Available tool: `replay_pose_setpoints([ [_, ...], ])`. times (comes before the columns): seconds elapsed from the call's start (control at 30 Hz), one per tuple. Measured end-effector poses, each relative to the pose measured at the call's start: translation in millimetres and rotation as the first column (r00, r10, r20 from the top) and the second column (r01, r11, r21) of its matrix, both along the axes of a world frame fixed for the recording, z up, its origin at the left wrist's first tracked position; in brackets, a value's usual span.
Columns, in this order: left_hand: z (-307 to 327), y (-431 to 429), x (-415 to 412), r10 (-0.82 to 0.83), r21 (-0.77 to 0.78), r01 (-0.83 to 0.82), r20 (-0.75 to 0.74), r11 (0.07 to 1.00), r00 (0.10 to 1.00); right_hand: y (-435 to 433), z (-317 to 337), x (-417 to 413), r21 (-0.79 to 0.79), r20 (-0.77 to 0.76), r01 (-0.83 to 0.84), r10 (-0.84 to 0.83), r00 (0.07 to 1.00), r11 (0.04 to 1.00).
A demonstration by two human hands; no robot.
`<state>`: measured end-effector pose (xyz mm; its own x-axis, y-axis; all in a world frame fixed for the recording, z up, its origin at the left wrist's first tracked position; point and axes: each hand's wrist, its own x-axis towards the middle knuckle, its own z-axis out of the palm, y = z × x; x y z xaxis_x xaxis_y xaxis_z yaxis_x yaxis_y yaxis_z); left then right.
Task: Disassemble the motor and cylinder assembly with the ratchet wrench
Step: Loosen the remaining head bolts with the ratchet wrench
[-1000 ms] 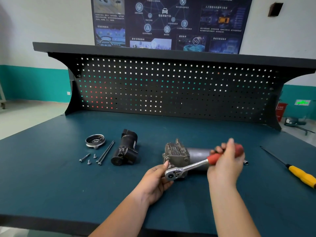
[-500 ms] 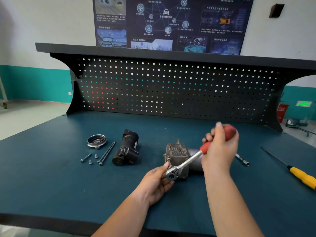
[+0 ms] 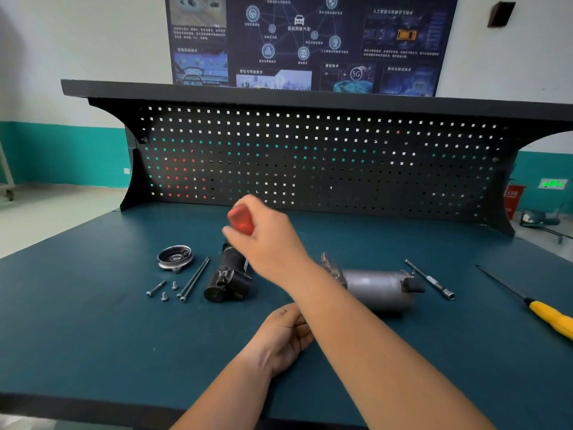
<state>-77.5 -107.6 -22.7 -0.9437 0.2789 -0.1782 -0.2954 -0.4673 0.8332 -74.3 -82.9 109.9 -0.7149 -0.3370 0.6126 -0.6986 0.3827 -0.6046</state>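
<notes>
My right hand (image 3: 269, 240) is wrapped round the red handle of the ratchet wrench (image 3: 240, 220), lifted above the bench and blurred. My forearm crosses over my left hand (image 3: 279, 336), hiding its fingertips, so I cannot tell whether it holds anything. The grey cylinder assembly (image 3: 378, 287) lies on its side just behind that forearm. To its left lie the black motor (image 3: 229, 274), two long bolts (image 3: 193, 279) and a round cap (image 3: 175, 257). To its right are an extension bar (image 3: 429, 279) and a yellow screwdriver (image 3: 552, 318).
</notes>
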Motion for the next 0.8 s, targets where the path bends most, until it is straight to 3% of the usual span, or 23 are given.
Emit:
replay_pose_setpoints([
  [0.13,4.2,-2.6,2.9,-0.009,-0.047,0.01,0.013,0.999,1.0,-15.7,-13.8,1.7,0.167,-0.041,-0.008,0.015,0.999,0.986],
  [0.3,2.6,0.4,1.5,0.015,-0.021,-0.016,-0.03,1.0,0.999,5.8,-3.5,-0.8,-0.136,-0.048,0.041,-0.048,0.998,0.99],
  [0.47,3.3,-0.9,1.6,0.02,0.012,-0.02,-0.017,1.0,1.0,40.6,0.1,3.3,-0.467,-0.039,0.102,-0.136,0.99,0.878],
  [0.6,1.7,-1.5,0.4,0.043,0.035,-0.044,0.019,0.998,0.999,71.4,-7.6,7.6,-0.727,0.017,0.112,-0.145,0.989,0.678],
  [0.8,2.9,-0.9,1.5,0.06,0.023,-0.061,0.032,0.998,0.998,110.3,-37.1,8.2,-0.951,0.228,0.257,-0.173,0.958,0.171],
])
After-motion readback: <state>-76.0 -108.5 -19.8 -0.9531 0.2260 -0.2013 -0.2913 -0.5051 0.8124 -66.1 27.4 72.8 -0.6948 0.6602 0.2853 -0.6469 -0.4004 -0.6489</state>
